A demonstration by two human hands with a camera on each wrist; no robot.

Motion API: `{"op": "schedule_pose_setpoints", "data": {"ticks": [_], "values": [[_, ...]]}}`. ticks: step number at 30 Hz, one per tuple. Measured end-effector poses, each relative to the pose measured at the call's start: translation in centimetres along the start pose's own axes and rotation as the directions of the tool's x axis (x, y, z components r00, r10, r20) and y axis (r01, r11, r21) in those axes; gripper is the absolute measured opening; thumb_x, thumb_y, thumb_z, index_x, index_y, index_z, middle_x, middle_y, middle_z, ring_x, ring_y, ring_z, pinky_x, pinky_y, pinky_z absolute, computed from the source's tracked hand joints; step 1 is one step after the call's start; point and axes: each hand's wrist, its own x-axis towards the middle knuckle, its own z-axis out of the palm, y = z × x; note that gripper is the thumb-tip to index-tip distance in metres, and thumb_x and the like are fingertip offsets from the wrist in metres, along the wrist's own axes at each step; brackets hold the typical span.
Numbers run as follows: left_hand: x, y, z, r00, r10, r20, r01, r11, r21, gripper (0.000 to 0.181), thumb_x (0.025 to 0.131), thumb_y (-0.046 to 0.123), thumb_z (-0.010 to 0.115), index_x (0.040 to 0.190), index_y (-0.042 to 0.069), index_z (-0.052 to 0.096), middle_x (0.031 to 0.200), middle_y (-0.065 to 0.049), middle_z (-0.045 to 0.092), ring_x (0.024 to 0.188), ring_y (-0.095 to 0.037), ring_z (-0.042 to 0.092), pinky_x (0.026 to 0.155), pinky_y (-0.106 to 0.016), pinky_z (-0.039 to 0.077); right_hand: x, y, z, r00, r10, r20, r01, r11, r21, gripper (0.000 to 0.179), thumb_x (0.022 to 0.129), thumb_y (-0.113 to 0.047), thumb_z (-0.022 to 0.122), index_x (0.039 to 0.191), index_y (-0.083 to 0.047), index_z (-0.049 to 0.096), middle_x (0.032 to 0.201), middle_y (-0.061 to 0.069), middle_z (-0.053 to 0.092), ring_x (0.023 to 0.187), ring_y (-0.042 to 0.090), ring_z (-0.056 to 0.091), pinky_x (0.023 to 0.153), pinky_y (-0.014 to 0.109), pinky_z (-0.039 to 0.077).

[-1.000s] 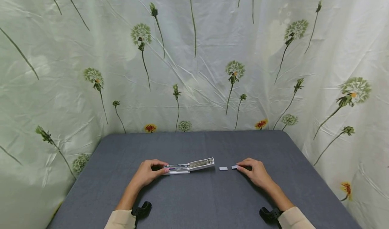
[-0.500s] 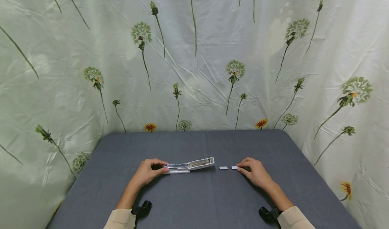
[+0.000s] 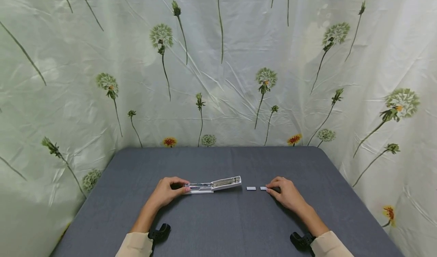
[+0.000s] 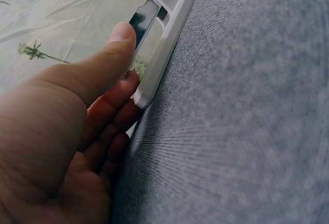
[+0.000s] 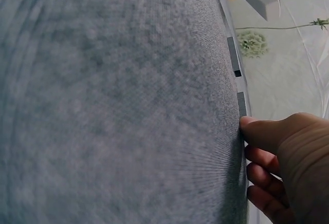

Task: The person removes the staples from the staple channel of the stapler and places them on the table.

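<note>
A white stapler (image 3: 199, 191) lies on the table with its top cover (image 3: 227, 182) swung far back to the right, baring the metal inside. My left hand (image 3: 166, 192) pinches the stapler's left end, thumb in front and fingers behind. In the left wrist view, the thumb lies against the metal part above the white base (image 4: 157, 70). To the right, my right hand (image 3: 286, 193) pinches a small grey-white staple strip (image 3: 263, 188) between thumb and fingers, which cover its right end. A second staple strip (image 3: 251, 188) lies between that one and the stapler.
A dark grey cloth covers the table (image 3: 218, 226). Behind it hangs a pale curtain (image 3: 232, 109) printed with flowers. Black camera mounts (image 3: 159, 233) sit at both wrists, below the beige sleeves.
The right-hand staple strip has turned slightly, now lying level in line with the other one. The hands and stapler otherwise hold nearly still; the head view shifts a little.
</note>
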Motion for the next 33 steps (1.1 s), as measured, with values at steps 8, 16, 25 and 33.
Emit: {"op": "schedule_pose_setpoints", "data": {"ticks": [8, 16, 25, 33], "values": [[0.03, -0.03, 0.01, 1.0, -0.01, 0.0, 0.01, 1.0, -0.001, 0.025, 0.084, 0.041, 0.085, 0.106, 0.031, 0.081, 0.107, 0.007, 0.076, 0.11, -0.02, 0.067, 0.102, -0.053, 0.047, 0.02, -0.2, -0.23, 0.998, 0.042, 0.044, -0.043, 0.999, 0.01, 0.014, 0.09, -0.015, 0.081, 0.104, -0.011, 0.082, 0.099, -0.002, 0.071, 0.095, 0.024, 0.068, 0.085, 0.048, 0.053], [0.02, 0.0, -0.05, 1.0, -0.01, -0.006, 0.01, 1.0, -0.004, 0.024, 0.084, 0.04, 0.085, 0.105, 0.032, 0.081, 0.109, 0.007, 0.076, 0.114, -0.023, 0.066, 0.104, -0.054, 0.046, 0.04, -0.21, -0.14, 0.999, 0.034, 0.034, -0.035, 0.999, 0.034, 0.017, 0.087, -0.012, 0.082, 0.104, -0.01, 0.082, 0.099, -0.003, 0.072, 0.097, 0.024, 0.069, 0.087, 0.048, 0.054], [0.09, -0.1, -0.23, 1.0, -0.015, -0.014, 0.015, 1.0, 0.007, 0.024, 0.083, 0.04, 0.086, 0.105, 0.033, 0.08, 0.107, 0.008, 0.075, 0.112, -0.021, 0.066, 0.103, -0.053, 0.046, 0.37, -0.1, 0.12, 1.0, 0.012, 0.012, -0.012, 1.0, 0.029, 0.018, 0.086, -0.01, 0.083, 0.104, -0.011, 0.081, 0.099, -0.003, 0.072, 0.097, 0.023, 0.068, 0.087, 0.047, 0.053], [0.08, -0.23, -0.02, 1.0, -0.009, -0.013, 0.009, 1.0, 0.0, 0.029, 0.08, 0.042, 0.089, 0.105, 0.031, 0.08, 0.106, 0.008, 0.076, 0.11, -0.019, 0.066, 0.101, -0.05, 0.047, -0.04, -0.2, 0.0, 1.0, 0.027, 0.015, -0.028, 0.999, 0.044, 0.017, 0.086, -0.011, 0.083, 0.103, -0.012, 0.079, 0.1, -0.003, 0.071, 0.098, 0.023, 0.068, 0.087, 0.046, 0.052]]}}
